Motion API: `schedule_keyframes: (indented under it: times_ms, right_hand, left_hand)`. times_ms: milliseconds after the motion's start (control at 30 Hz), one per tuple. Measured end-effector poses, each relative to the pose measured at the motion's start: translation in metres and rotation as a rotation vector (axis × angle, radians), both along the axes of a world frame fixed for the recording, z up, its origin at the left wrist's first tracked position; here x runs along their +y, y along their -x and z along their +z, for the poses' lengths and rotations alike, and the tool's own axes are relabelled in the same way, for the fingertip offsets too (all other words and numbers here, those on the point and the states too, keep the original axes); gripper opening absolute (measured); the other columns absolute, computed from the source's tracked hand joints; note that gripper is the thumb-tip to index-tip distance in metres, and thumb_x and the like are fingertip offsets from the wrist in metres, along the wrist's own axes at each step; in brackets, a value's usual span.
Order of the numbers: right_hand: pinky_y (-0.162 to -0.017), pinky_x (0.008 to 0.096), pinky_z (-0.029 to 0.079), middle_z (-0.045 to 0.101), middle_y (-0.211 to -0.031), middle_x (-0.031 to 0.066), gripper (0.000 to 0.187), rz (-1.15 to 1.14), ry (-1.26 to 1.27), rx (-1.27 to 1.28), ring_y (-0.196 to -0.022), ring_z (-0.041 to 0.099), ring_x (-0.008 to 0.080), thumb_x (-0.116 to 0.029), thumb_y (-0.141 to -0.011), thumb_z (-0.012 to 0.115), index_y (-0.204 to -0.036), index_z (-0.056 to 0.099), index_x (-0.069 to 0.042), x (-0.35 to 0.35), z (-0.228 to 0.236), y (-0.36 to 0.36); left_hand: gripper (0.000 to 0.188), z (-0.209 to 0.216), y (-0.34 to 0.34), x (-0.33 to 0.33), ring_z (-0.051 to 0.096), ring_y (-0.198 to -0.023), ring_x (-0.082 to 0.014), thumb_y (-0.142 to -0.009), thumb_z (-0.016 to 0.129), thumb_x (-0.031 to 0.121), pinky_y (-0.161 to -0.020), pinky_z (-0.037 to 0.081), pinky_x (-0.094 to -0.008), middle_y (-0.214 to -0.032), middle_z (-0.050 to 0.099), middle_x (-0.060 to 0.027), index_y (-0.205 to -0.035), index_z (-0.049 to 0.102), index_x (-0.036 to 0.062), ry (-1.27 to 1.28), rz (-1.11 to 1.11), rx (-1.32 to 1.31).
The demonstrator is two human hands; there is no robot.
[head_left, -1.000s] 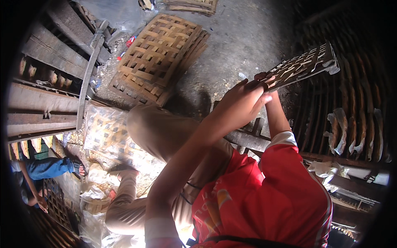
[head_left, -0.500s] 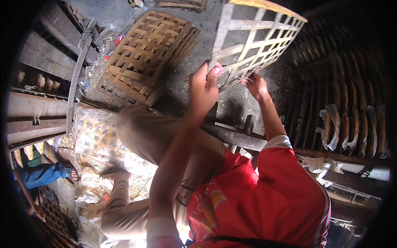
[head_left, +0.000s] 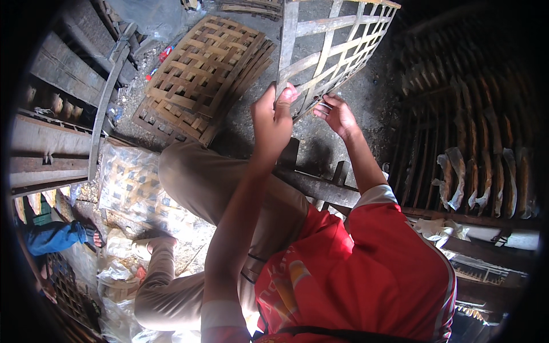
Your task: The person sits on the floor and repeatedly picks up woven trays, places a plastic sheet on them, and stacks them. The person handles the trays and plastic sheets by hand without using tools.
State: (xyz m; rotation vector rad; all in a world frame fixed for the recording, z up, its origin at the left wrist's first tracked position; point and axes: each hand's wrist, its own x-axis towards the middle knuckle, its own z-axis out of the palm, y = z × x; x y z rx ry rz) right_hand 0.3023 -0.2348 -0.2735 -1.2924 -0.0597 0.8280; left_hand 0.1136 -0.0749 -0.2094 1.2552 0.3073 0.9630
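Observation:
My left hand (head_left: 271, 119) grips the near corner of a pale lattice panel (head_left: 327, 46) made of crossed flat strips, its thumb pressed on the edge. The panel stands tilted up in front of me, its top cut off by the picture's upper edge. At its lower edge is my right hand (head_left: 339, 116), fingers bent and apart; whether they touch the strip I cannot tell. To the left, several brown woven lattice panels (head_left: 200, 74) lie stacked on the floor.
Plastic sheeting (head_left: 134, 180) covers another lattice by my knee. A low wooden beam (head_left: 320, 188) lies under my arms. On the right stands a dark rack (head_left: 457, 148) with long strips. At the left edge are wooden boards (head_left: 51, 140) and another person's leg in blue (head_left: 54, 239).
Both hands and the lattice panel have shifted a little to the left in the picture. My right hand's fingers look more spread at the panel's lower edge. The stack lies as before.

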Motion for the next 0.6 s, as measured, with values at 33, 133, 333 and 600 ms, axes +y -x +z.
schedule_keyframes:
  times_ms: [33,133,333,600]
  right_hand:
    - [-0.085,0.0417,0.054,0.062,-0.101,0.0105,0.019,0.000,-0.001,0.003,-0.089,0.065,0.0249,-0.012,-0.091,0.065,-0.105,0.053,-0.006,0.003,0.003,0.004]
    - [-0.085,0.0427,0.055,0.062,-0.101,0.0121,0.034,-0.010,0.016,-0.010,-0.089,0.065,0.0258,-0.006,-0.089,0.066,-0.116,0.046,-0.002,0.010,0.014,0.017]
    - [-0.080,0.0400,0.057,0.062,-0.100,0.0134,0.048,0.022,0.071,-0.136,-0.082,0.067,0.0255,0.001,-0.087,0.065,-0.125,0.037,0.002,0.024,0.012,0.037]
    - [-0.072,0.0373,0.055,0.063,-0.084,0.0118,0.017,-0.123,0.057,-0.084,-0.075,0.065,0.0235,-0.013,-0.096,0.055,-0.107,0.049,-0.001,0.028,-0.003,0.036]
  left_hand:
    - [0.017,0.001,0.001,0.001,0.064,-0.073,-0.0174,-0.098,0.051,0.009,-0.066,0.049,-0.0311,-0.079,0.066,-0.0152,-0.096,0.060,-0.0052,-0.003,0.004,0.003]
    - [0.017,0.002,0.003,0.000,0.065,-0.075,-0.0180,-0.098,0.051,0.008,-0.069,0.050,-0.0312,-0.081,0.067,-0.0154,-0.097,0.060,-0.0055,0.000,0.016,-0.002]
    - [0.015,0.005,0.002,0.001,0.067,-0.078,-0.0181,-0.097,0.050,0.006,-0.071,0.051,-0.0318,-0.083,0.067,-0.0151,-0.098,0.060,-0.0056,0.037,0.038,-0.031]
    - [0.015,0.006,0.006,0.002,0.067,-0.080,-0.0178,-0.097,0.050,0.005,-0.072,0.052,-0.0323,-0.085,0.067,-0.0153,-0.100,0.060,-0.0048,-0.028,0.070,0.020]
